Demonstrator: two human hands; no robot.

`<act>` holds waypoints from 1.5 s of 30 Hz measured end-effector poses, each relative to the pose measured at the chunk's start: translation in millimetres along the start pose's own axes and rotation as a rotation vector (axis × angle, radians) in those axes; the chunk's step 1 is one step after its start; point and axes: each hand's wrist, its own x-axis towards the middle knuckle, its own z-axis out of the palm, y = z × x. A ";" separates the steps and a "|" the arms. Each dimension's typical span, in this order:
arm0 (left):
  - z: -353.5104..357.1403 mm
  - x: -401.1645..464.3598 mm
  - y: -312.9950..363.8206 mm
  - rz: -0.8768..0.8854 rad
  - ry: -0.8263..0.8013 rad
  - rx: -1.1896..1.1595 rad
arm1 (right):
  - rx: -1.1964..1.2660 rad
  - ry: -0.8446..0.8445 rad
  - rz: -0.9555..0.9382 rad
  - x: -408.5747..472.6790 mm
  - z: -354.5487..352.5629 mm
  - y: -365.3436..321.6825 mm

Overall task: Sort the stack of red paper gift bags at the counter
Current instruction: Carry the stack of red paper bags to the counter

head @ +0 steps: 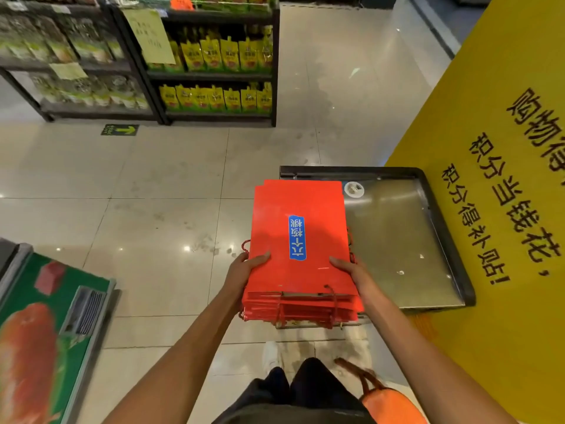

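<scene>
Gripped stack of red gift bags (298, 240) at both near corners, left hand (244, 270) and right hand (351, 272), fingers clamped on it. Sat at metal desk (397, 234) left edge, overhanging. Squaring step, probably; next needs edges aligned.

Bag stack (298, 240) between hands, on counter (397, 240).
</scene>
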 end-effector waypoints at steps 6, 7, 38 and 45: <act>9.9 39.1 5.2 -0.030 -0.023 0.052 | -0.018 0.025 0.036 20.2 1.7 -18.1; 11.7 44.9 5.8 -0.034 -0.015 0.062 | -0.019 0.035 0.039 26.2 -0.1 -19.7; 55.9 -34.2 -27.3 0.575 0.335 0.863 | -1.440 -0.208 -0.906 22.4 -60.8 -98.3; 42.6 -29.6 -54.9 0.635 0.256 0.944 | -1.633 -0.978 -1.049 -0.4 -33.2 -80.9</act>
